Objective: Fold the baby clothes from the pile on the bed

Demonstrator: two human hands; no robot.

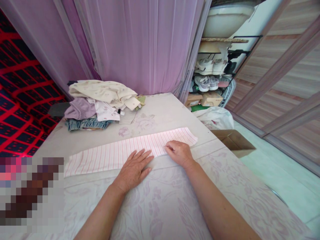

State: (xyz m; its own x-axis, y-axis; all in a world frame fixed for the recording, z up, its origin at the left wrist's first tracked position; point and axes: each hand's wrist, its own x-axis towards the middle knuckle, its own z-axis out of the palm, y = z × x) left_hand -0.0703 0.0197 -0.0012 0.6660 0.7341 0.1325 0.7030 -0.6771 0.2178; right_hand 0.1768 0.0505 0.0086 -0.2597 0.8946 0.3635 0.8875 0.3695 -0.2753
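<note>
A long folded piece of white cloth with pink stripes (107,154) lies flat across the bed or table. My left hand (133,168) rests palm down near the cloth's middle, its fingers stretched out over the near edge. To the right of it, my right hand (178,151) has its fingers curled together at the cloth's near edge. The fingertips seem to pinch that edge, though they are partly hidden. The cloth's right end (188,134) spreads past this hand, slightly skewed.
Crumpled clothes (97,101) are heaped at the back left on the floral cover (160,206). Behind hangs a purple curtain (142,43). Off the right edge are a cardboard box (235,141), a white plastic bag (216,116) and a rack of shoes (206,81).
</note>
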